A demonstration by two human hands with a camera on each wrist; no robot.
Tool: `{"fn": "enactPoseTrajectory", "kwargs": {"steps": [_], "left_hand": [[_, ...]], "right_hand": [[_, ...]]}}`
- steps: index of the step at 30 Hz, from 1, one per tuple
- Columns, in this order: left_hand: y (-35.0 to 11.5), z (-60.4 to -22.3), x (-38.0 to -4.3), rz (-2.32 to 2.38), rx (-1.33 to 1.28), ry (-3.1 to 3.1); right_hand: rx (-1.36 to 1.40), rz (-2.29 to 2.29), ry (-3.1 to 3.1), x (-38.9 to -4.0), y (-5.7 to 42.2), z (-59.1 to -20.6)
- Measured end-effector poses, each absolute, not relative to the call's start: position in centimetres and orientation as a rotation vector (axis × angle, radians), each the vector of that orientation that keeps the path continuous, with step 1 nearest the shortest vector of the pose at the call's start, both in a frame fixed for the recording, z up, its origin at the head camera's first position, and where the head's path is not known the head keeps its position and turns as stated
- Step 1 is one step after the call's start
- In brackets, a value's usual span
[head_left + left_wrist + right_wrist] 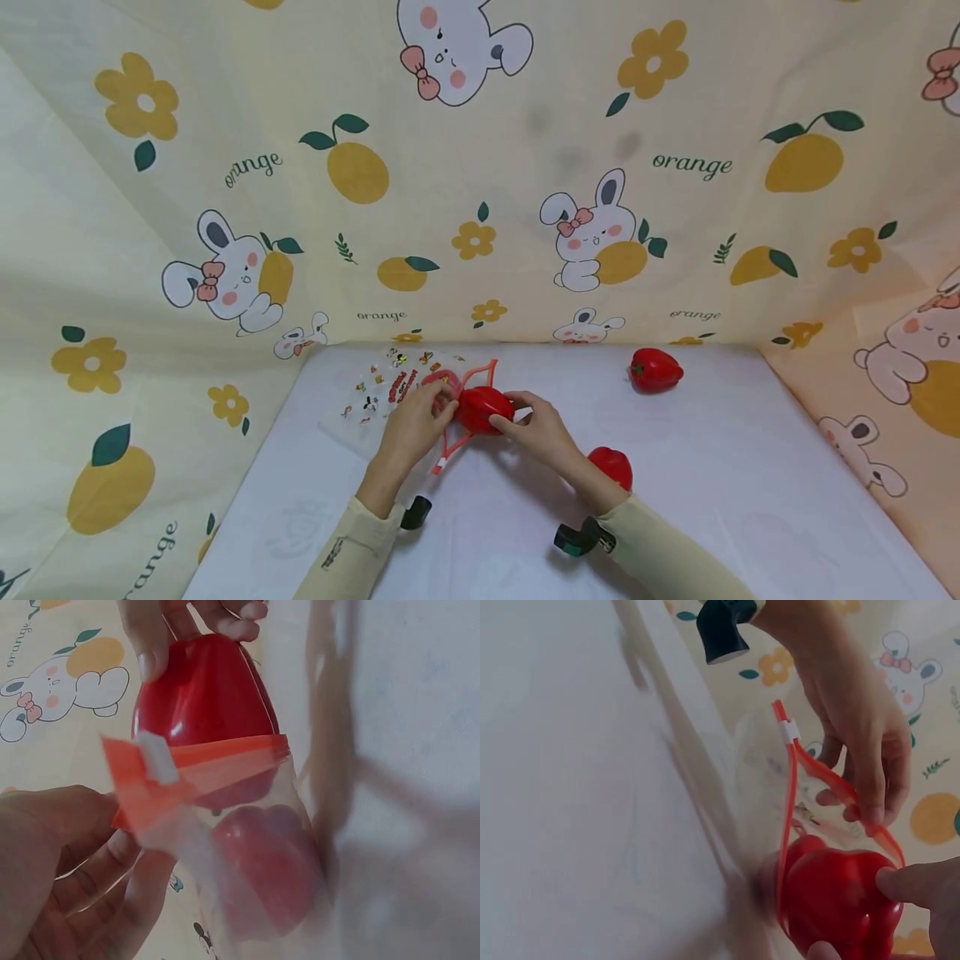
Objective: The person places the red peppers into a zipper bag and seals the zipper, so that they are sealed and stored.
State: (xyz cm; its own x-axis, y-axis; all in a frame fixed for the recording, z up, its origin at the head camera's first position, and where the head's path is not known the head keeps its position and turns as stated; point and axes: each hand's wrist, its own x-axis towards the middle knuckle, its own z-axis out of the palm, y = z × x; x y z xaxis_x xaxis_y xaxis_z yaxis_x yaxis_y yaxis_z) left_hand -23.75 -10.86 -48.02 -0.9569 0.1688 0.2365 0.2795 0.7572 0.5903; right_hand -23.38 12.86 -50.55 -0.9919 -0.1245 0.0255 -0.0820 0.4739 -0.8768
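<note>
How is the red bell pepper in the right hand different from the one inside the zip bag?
The held pepper is partly outside the zip bag, gripped by the right hand; the bagged pepper is fully inside. The held pepper's exposed part looks glossy; the bagged pepper looks duller through plastic. Both are red.

Left sleeve [356, 543] is cream and bears a dark marking [332, 553] near the cuff [375, 512]. Right sleeve [667, 550] matches in colour. Left camera [723, 634] is black and curved, with a flat, pale end [728, 656]; right camera [576, 538] is black, its end greenish.
</note>
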Motion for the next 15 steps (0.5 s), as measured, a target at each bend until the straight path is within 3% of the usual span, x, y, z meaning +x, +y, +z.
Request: {"fn": "enactPoseTrajectory", "kwargs": {"steps": [15], "left_hand": [[-10.5, -48.3, -23.6, -0.941, -0.417, -2.76]], "right_hand": [[-0.18, -1.661, 2.592, -23.7, 11.7, -51.5]]}}
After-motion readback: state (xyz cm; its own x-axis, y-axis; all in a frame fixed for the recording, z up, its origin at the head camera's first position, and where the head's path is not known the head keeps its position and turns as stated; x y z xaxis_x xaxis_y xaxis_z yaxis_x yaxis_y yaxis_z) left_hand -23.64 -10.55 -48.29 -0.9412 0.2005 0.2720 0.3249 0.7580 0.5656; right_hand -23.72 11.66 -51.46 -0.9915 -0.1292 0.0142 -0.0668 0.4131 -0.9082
